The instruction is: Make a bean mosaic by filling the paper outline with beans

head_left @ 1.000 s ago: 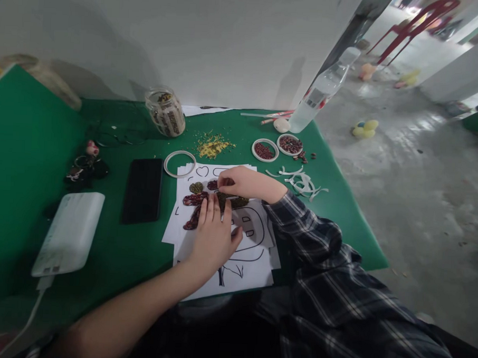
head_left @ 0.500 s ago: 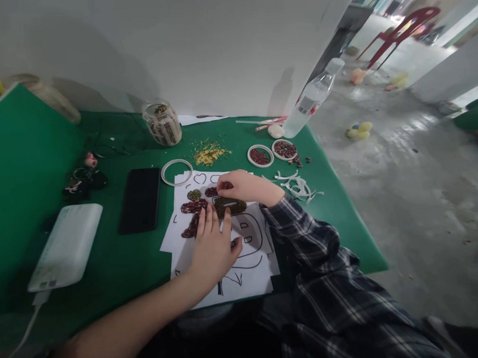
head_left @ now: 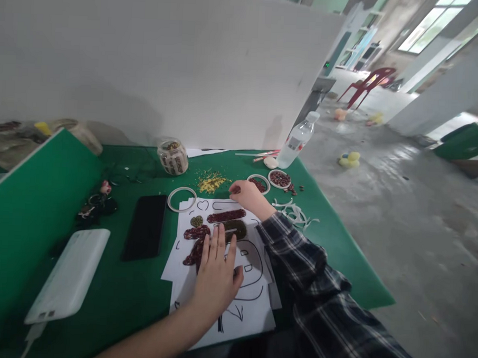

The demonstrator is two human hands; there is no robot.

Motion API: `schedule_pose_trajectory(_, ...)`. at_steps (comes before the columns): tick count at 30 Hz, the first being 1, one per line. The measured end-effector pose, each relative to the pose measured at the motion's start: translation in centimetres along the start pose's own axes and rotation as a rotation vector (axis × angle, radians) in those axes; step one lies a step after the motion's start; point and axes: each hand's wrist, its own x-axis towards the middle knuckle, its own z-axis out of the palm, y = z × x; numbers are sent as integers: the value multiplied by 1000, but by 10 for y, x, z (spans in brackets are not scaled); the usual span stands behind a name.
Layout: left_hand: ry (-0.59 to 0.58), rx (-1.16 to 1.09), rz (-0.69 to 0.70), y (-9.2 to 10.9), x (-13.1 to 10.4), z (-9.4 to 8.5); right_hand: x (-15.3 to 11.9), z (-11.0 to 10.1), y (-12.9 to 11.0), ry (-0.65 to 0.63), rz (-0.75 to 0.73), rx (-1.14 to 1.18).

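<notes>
A white paper sheet (head_left: 253, 311) with a black outline drawing lies on the green table (head_left: 338, 257). Parts of the drawing are filled with red beans (head_left: 226, 216) and green beans (head_left: 239, 229). My left hand (head_left: 217, 275) rests flat on the sheet, fingers stretched out, fingertips by the green patch. My right hand (head_left: 247, 193) is at the sheet's far edge, beside a small round dish of red beans (head_left: 259, 183). Its fingertips are pinched together, with a small dark red bean (head_left: 234, 190) showing between them.
A second bean dish (head_left: 279, 178), a water bottle (head_left: 296, 139) and curled white paper strips (head_left: 296, 213) lie to the right. A yellow grain pile (head_left: 211, 183), tape ring (head_left: 181, 198), jar (head_left: 173, 156), black phone (head_left: 145, 226), white power bank (head_left: 70, 274) and keys (head_left: 97, 204) sit on the left.
My right hand has left the bean-filled shapes and moved away toward the bean dish. My left hand stays flat on the paper. The camera has tilted upward.
</notes>
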Motion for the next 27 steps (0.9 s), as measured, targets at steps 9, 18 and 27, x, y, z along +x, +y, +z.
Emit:
schedule_pose_trajectory(9, -12, -51, 59, 0, 0, -3, 66, 9, 5, -55, 152, -92)
schedule_pose_trajectory(18, -77, -85, 91, -2, 0, -5, 79, 25, -21, -201, 20, -24)
schedule_pose_trajectory(27, -84, -106, 100, -2, -1, -2, 84, 30, -27, -230, -106, 18)
